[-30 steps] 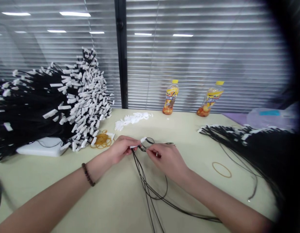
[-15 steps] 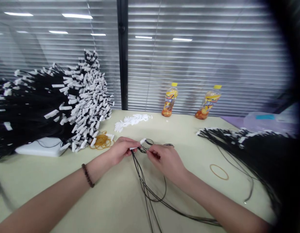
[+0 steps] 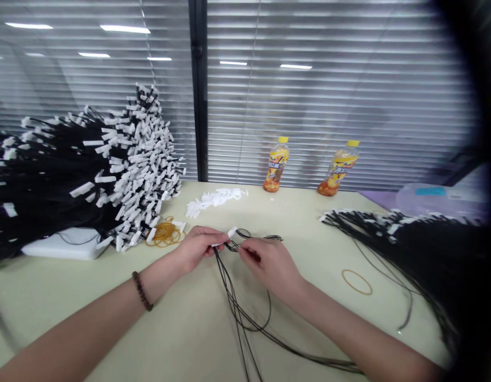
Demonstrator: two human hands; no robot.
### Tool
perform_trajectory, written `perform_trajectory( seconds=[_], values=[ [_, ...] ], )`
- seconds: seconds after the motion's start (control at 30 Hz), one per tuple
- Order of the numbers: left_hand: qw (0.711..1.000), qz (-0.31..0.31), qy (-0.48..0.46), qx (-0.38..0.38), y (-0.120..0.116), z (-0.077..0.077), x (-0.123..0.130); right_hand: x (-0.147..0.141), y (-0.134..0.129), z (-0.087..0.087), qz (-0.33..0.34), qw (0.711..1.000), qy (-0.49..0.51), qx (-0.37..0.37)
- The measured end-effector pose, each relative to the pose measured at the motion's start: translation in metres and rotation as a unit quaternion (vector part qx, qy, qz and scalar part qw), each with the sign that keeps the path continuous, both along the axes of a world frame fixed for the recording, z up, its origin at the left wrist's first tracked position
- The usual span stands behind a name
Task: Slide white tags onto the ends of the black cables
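Note:
Between thumb and fingers, my left hand [image 3: 201, 246] pinches several thin black cables near a white end piece [image 3: 232, 232]. To its right, my right hand [image 3: 269, 261] has its fingers closed on the black cables, thumb and forefinger together; the exact grip is partly hidden. Loose lengths of the black cables [image 3: 234, 302] hang from my left hand, loop over the table and run under my right forearm. Short cable ends [image 3: 274, 237] stick out behind my right hand.
At left lies a big heap of black cables with white end pieces [image 3: 144, 159]. Rubber bands [image 3: 165, 233] and small white pieces [image 3: 216, 198] lie beside it. Two bottles [image 3: 276, 165] [image 3: 338, 168] stand at the back. More black cables [image 3: 428, 249] and a single rubber band [image 3: 357, 281] lie right.
The whole view has shifted very slightly. Both hands keep nearly the same pose on the cables.

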State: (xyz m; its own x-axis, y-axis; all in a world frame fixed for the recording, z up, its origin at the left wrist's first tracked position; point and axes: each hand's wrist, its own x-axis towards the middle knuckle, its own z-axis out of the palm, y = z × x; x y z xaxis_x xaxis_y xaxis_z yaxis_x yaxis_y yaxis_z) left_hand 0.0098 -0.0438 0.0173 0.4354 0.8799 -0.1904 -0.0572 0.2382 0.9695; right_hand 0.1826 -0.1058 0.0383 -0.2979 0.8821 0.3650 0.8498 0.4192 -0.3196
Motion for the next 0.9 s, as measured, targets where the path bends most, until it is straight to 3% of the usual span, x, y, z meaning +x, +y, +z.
perform_trajectory(
  seconds=[0.9],
  values=[
    [1.000, -0.006, 0.011, 0.028, 0.0015, -0.0030, 0.0003, -0.0019, -0.0024, -0.0001, 0.002, 1.000, -0.022, -0.004]
  ],
)
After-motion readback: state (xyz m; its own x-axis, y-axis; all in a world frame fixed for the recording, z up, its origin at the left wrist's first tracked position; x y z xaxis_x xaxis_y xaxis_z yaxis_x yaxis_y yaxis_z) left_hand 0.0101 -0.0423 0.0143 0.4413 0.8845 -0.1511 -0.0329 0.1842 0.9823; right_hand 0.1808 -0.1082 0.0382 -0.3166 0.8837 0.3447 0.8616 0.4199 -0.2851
